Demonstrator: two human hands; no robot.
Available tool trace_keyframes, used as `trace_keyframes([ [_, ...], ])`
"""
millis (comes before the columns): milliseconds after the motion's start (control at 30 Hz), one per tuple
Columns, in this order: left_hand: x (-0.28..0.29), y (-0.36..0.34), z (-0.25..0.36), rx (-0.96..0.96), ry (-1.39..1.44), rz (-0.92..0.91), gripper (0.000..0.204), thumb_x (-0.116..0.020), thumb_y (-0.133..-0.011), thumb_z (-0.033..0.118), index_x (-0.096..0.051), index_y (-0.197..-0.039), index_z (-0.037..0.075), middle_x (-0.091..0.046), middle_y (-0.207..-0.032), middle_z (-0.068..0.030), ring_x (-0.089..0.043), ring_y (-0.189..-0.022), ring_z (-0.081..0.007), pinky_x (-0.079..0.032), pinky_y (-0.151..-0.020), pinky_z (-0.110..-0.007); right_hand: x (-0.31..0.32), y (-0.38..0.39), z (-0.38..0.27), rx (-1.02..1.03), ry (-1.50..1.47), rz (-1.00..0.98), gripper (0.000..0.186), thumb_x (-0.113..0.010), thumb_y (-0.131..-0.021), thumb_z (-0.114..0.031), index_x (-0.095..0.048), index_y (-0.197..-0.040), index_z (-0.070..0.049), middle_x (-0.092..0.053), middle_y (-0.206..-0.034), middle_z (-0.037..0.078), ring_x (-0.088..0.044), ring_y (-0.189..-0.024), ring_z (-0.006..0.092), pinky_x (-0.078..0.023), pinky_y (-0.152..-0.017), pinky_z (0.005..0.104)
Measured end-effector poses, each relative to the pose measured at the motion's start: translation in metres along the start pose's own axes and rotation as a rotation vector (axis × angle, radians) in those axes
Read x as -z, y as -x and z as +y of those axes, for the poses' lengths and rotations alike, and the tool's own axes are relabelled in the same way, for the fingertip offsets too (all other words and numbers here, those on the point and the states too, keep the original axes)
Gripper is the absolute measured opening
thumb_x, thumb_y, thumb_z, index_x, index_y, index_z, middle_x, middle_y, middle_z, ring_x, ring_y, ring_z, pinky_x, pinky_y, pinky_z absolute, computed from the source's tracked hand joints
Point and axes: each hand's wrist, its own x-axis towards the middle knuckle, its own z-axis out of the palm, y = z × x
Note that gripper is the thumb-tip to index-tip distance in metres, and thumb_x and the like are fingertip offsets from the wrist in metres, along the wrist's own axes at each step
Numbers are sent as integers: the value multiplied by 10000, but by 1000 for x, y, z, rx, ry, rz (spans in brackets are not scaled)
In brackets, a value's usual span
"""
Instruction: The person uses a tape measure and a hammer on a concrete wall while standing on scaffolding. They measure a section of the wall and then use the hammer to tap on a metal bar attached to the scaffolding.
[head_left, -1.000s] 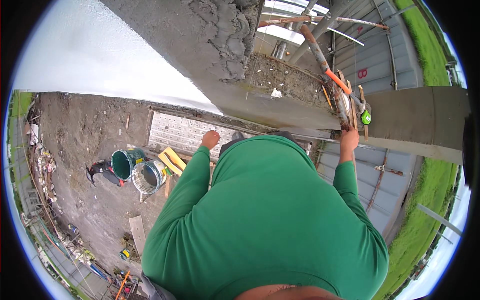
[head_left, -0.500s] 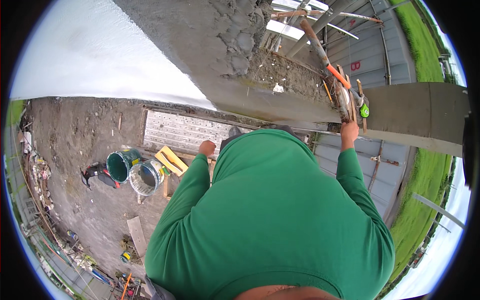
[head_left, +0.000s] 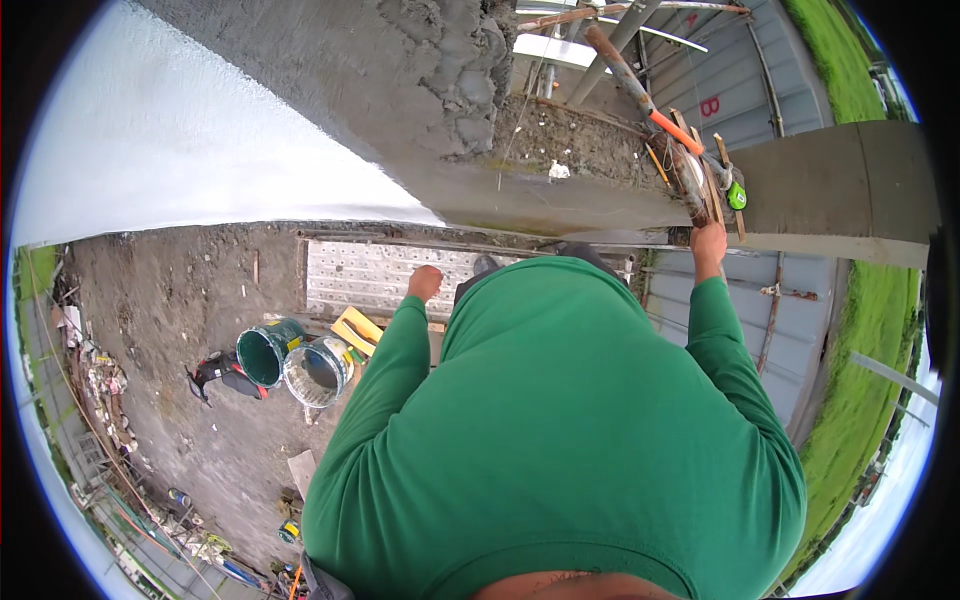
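**Right hand grips a wooden strip at the wall top**

The right hand point(head_left: 708, 244) wraps its fingers around a wooden strip point(head_left: 697, 185) whose long axis runs up-left along the concrete wall point(head_left: 820, 185). The left hand point(head_left: 425, 282) hangs fisted, empty, above the metal platform point(head_left: 360, 275).

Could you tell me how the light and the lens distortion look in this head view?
Head view: flat, even daylight with no hard shadows; the white wall face is nearly blown out; the fisheye bends the grey wall's edge toward the black rim; the green sleeves and both hands, left and right, stay sharp.
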Motion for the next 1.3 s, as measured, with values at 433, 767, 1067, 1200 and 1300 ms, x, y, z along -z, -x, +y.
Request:
trace_keyframes([
  [433,-1,28,14,103,-26,42,170,-652,-850,164,-745,-846,22,-735,-720,-108,-730,-629,-236,-586,-629,-387,9,9,-10,-67,-37,-68,326,-586,-898,-161,-699,-1180,-44,-700,-1221,215,-670,-1146,424,-548,-973,517],
  [767,34,7,-6,-239,-266,-181,149,-627,-906,51,-694,-1035,17,-701,-834,-81,-673,-682,-199,-576,-566,-349,0,5,-19,-141,-153,-29,443,-634,-842,-130,-636,-1275,-34,-649,-1276,199,-635,-1203,399,-543,-1005,492],
  [1067,32,34,38,50,-57,-129,198,-636,-912,48,-698,-1095,5,-711,-863,-94,-686,-709,-191,-588,-569,-349,-4,20,-14,-163,-229,39,529,-689,-826,-133,-608,-1341,-46,-628,-1304,169,-630,-1221,370,-545,-1007,471],
  [1200,24,46,72,36,-130,-80,203,-629,-905,59,-707,-1089,22,-708,-820,-82,-682,-659,-186,-563,-530,-330,-2,22,-12,-173,-260,35,545,-690,-824,-135,-611,-1358,-54,-626,-1310,161,-639,-1198,371,-545,-1003,466],
  [1300,16,47,88,4,-242,-71,200,-631,-906,85,-711,-1081,32,-707,-791,-71,-676,-615,-188,-540,-502,-323,-1,24,-7,-173,-277,43,534,-685,-827,-143,-621,-1349,-50,-628,-1303,161,-648,-1176,375,-546,-995,466],
])
